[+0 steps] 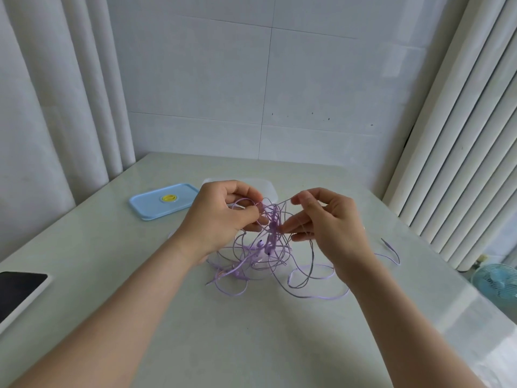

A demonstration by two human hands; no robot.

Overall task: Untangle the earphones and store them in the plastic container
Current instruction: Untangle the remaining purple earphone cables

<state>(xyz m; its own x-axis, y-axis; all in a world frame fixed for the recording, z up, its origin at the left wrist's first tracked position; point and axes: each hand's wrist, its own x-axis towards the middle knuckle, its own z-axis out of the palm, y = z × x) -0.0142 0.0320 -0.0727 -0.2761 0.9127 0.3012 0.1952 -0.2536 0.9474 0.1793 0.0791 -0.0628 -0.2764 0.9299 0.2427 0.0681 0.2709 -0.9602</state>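
A tangle of purple earphones [268, 247] hangs between my hands above the middle of the table, with loose loops trailing on the surface. My left hand [221, 217] pinches cords at the upper left of the knot. My right hand [327, 222] pinches a strand at the upper right, its lower fingers stretched toward the knot. One cord end [390, 249] lies far to the right. The clear plastic container [267, 187] stands just behind my hands, mostly hidden. Its blue lid [165, 201] with a yellow centre lies to the left.
A pale table [251, 331] fills the lower view, set against a tiled wall. A dark-screened tablet [19, 289] lies at the left edge. A white radiator [461, 163] stands on the right, and a small fan [498, 284] sits on the floor beyond the table's right edge.
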